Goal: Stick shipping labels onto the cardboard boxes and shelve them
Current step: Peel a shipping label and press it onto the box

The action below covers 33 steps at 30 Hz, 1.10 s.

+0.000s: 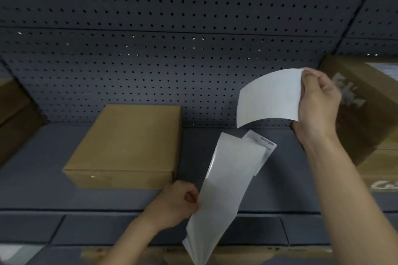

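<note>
**Label off its backing, box not yet labelled**

The curved white rectangular shipping label [269, 97] hangs above the shelf, pinched at its upper right corner by the right hand [318, 103]. Below it, the left hand [174, 202] curls round the edge of the long glossy white backing strip [224, 189]. The flat brown cardboard box [127, 142] lies left of both on the dark grey metal shelf [280, 178], its top bare, so sticking remains. Stacked brown boxes [355, 114] at right carry white patches, too blurred to read.

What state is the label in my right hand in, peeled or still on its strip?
Peeled: the right hand pinches the curled label, apart from the strip in the left hand.
</note>
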Motion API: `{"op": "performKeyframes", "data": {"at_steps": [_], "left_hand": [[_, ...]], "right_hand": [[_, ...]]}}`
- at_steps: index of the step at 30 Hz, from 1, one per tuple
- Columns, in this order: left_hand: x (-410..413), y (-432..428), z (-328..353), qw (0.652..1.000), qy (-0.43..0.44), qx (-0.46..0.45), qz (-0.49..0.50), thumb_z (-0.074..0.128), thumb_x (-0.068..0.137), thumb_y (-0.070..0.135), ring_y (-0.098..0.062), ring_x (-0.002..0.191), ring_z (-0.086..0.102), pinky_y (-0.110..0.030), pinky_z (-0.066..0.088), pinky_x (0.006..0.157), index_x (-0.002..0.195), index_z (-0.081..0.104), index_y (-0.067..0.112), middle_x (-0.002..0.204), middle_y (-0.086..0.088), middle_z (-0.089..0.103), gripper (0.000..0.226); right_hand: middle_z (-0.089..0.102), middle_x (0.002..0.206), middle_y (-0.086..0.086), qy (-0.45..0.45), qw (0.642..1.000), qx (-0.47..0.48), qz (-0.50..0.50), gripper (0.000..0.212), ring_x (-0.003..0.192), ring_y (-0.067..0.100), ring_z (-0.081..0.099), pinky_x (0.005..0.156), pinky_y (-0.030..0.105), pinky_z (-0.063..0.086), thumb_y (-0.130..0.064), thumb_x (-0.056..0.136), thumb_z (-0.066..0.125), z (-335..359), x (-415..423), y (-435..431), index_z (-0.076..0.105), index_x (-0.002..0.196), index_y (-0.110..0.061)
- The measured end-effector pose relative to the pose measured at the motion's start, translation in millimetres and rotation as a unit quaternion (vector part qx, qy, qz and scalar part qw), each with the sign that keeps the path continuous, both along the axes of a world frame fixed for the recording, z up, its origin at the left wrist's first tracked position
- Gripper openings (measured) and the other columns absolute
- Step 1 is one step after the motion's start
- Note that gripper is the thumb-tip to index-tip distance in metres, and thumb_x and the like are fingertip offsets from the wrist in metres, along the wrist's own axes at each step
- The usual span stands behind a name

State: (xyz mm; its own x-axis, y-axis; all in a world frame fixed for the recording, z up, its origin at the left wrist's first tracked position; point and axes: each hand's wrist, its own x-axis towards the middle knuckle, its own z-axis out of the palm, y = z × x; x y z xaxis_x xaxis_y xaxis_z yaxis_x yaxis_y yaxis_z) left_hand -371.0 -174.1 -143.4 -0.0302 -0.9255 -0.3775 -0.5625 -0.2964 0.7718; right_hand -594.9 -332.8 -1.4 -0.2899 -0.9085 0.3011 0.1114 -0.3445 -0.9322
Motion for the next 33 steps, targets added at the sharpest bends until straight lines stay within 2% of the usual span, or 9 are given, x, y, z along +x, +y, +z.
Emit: {"op": "performKeyframes", "data": {"at_steps": [3, 6, 11, 15, 19, 22, 24, 28, 33], "left_hand": [[9.9, 13.6, 9.0, 1.0, 0.013, -0.004, 0.006, 0.069, 0.088, 0.025, 0.009, 0.081, 0.062, -0.01, 0.045, 0.071, 0.101, 0.071, 0.025, 0.083, 0.023, 0.07, 0.013], [23.5, 25.2, 22.2, 0.997, 0.022, -0.005, 0.073, 0.067, 0.091, 0.023, 0.002, 0.089, 0.063, -0.011, 0.046, 0.071, 0.119, 0.064, 0.026, 0.107, 0.007, 0.069, 0.028], [45.9, 39.8, 62.1, 0.966, 0.124, -0.115, 0.194, 0.055, 0.095, 0.0, -0.011, 0.067, 0.065, -0.021, 0.048, 0.058, 0.103, 0.07, 0.01, 0.097, -0.009, 0.076, 0.02], [68.2, 36.8, 90.2, 0.91, 0.294, -0.149, 0.252, 0.052, 0.098, 0.014, -0.022, 0.069, 0.069, -0.028, 0.053, 0.061, 0.1, 0.07, 0.001, 0.095, -0.017, 0.075, 0.023], [100.2, 25.7, 104.0, 0.872, 0.395, -0.109, 0.269, 0.053, 0.094, 0.036, -0.026, 0.076, 0.069, -0.031, 0.054, 0.067, 0.106, 0.069, 0.001, 0.101, -0.018, 0.075, 0.041], [129.9, 22.5, 106.5, 0.873, 0.417, -0.081, 0.24, 0.054, 0.08, 0.052, -0.027, 0.079, 0.069, -0.032, 0.053, 0.069, 0.109, 0.069, 0.001, 0.103, -0.018, 0.074, 0.061], [148.5, 20.6, 105.7, 0.878, 0.417, -0.076, 0.222, 0.053, 0.081, 0.055, -0.027, 0.079, 0.069, -0.033, 0.053, 0.07, 0.108, 0.069, 0.002, 0.099, -0.017, 0.075, 0.062], [182.0, 14.6, 98.9, 0.885, 0.416, -0.087, 0.19, 0.06, 0.086, 0.043, -0.026, 0.077, 0.067, -0.035, 0.052, 0.072, 0.108, 0.07, 0.001, 0.089, -0.016, 0.071, 0.048], [207.6, 9.7, 87.9, 0.91, 0.369, -0.105, 0.154, 0.056, 0.096, 0.016, -0.029, 0.086, 0.061, -0.037, 0.049, 0.076, 0.102, 0.072, -0.003, 0.097, -0.025, 0.07, 0.025]], "right_hand": [[0.066, 0.083, -0.005, 0.019, 0.999, 0.003, 0.042, 0.022, 0.075, 0.009, 0.06, 0.066, 0.025, 0.05, -0.02, 0.101, 0.051, -6.1, 23.8, 6.4, 0.068, 0.087, -0.023], [0.063, 0.078, -0.011, 0.058, 0.996, 0.007, 0.073, 0.019, 0.066, -0.001, 0.057, 0.06, 0.019, 0.046, -0.023, 0.102, 0.049, -16.4, 47.4, 13.1, 0.066, 0.095, -0.017], [0.061, 0.083, -0.013, 0.1, 0.986, 0.002, 0.132, 0.017, 0.067, -0.007, 0.054, 0.062, 0.013, 0.045, -0.025, 0.102, 0.05, -28.1, 86.6, 34.7, 0.065, 0.098, -0.018], [0.062, 0.079, -0.022, 0.147, 0.975, -0.04, 0.161, 0.019, 0.065, -0.013, 0.054, 0.053, 0.006, 0.041, -0.019, 0.103, 0.048, -23.3, 122.3, 64.7, 0.062, 0.09, -0.023], [0.065, 0.076, -0.03, 0.21, 0.955, -0.094, 0.186, 0.024, 0.068, -0.009, 0.057, 0.058, 0.008, 0.041, -0.013, 0.101, 0.05, -20.0, 161.2, 97.2, 0.059, 0.087, -0.03], [0.067, 0.086, -0.022, 0.29, 0.927, -0.131, 0.197, 0.013, 0.071, 0.002, 0.06, 0.062, 0.019, 0.046, -0.025, 0.1, 0.053, -25.4, 187.9, 118.1, 0.06, 0.092, -0.033], [0.065, 0.093, -0.022, 0.363, 0.897, -0.172, 0.184, 0.006, 0.072, 0.007, 0.062, 0.064, 0.019, 0.046, -0.034, 0.098, 0.052, -29.1, 202.5, 128.0, 0.058, 0.099, -0.036], [0.068, 0.101, -0.018, 0.437, 0.846, -0.221, 0.21, 0.016, 0.091, 0.0, 0.064, 0.081, 0.011, 0.045, -0.026, 0.099, 0.052, -35.3, 229.6, 145.0, 0.064, 0.107, -0.023], [0.068, 0.108, -0.011, 0.494, 0.809, -0.228, 0.222, 0.022, 0.103, 0.007, 0.061, 0.093, 0.026, 0.045, -0.03, 0.1, 0.051, -45.2, 252.0, 155.1, 0.064, 0.116, -0.021]]}}
